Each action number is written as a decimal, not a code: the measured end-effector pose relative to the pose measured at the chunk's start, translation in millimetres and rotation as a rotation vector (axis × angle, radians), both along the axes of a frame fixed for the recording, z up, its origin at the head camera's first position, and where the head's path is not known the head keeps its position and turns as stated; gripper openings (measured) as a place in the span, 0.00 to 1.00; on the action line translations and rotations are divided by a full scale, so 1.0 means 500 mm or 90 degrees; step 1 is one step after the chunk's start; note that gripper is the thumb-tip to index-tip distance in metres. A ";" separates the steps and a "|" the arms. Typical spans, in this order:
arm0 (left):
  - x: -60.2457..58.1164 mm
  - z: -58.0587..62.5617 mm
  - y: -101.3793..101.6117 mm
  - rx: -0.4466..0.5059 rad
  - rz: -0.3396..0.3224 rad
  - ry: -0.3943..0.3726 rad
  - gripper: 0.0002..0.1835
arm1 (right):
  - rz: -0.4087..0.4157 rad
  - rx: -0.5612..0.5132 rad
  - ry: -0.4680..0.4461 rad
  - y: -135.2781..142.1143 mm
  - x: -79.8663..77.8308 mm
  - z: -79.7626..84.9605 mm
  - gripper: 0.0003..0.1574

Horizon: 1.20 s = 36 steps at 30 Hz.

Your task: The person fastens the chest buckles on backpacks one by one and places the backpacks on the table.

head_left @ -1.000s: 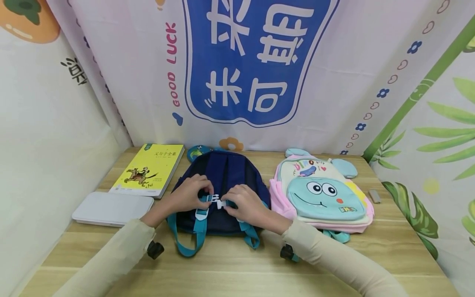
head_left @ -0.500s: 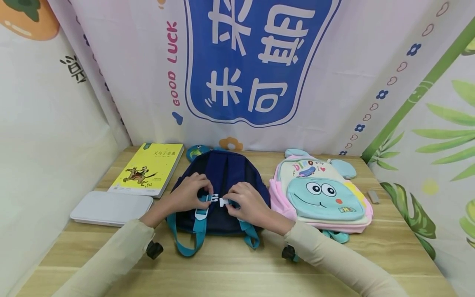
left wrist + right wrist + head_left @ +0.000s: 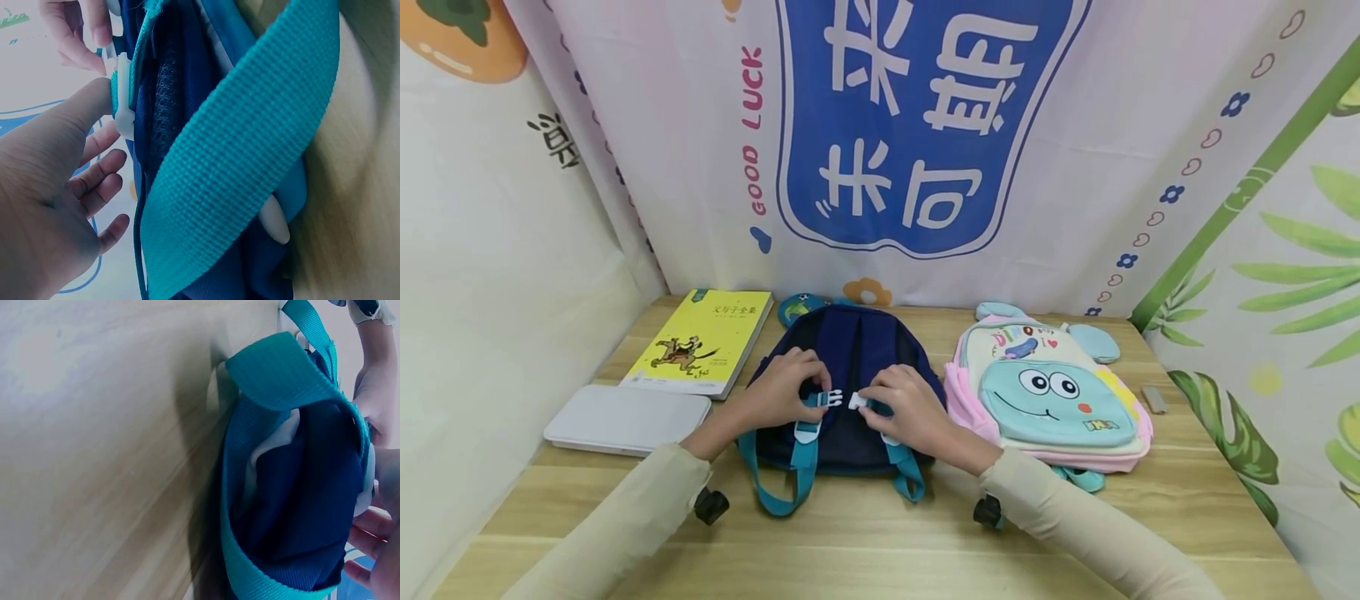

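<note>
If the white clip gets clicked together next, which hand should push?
Probably the left hand: it holds the pronged half, with prongs pointing toward the other half. The right hand holds that one close by, so it could be the steady one.

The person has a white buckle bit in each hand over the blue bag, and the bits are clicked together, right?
Not quite: they aren't clicked together. The head view shows a gap between the pronged bit in the left hand and the other bit in the right hand. But yes, there's one in each hand, over the blue bag.
</note>
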<state>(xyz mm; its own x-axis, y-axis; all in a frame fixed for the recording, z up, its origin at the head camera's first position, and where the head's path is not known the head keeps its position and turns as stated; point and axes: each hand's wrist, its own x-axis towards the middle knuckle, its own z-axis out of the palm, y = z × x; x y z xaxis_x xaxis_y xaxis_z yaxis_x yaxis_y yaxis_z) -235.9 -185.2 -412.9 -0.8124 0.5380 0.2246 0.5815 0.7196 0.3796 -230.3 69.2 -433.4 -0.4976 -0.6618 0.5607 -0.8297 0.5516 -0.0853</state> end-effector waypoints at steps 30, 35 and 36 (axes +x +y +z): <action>-0.007 0.014 0.016 -0.019 -0.013 0.001 0.13 | 0.014 -0.035 -0.005 0.003 0.001 -0.006 0.14; -0.007 0.020 0.017 -0.020 -0.012 -0.002 0.12 | 0.011 -0.042 0.000 0.002 0.000 -0.007 0.13; -0.007 0.021 0.017 -0.019 -0.013 -0.003 0.12 | 0.011 -0.042 0.002 0.002 0.000 -0.007 0.13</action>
<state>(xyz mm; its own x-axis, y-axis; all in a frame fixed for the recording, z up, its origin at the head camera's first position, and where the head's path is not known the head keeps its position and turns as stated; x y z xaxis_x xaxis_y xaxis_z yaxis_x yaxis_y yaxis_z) -239.2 -176.4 -402.5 -0.8025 0.5604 0.2047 0.5941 0.7192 0.3602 -230.1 70.0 -436.7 -0.4846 -0.6321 0.6047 -0.8396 0.5302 -0.1186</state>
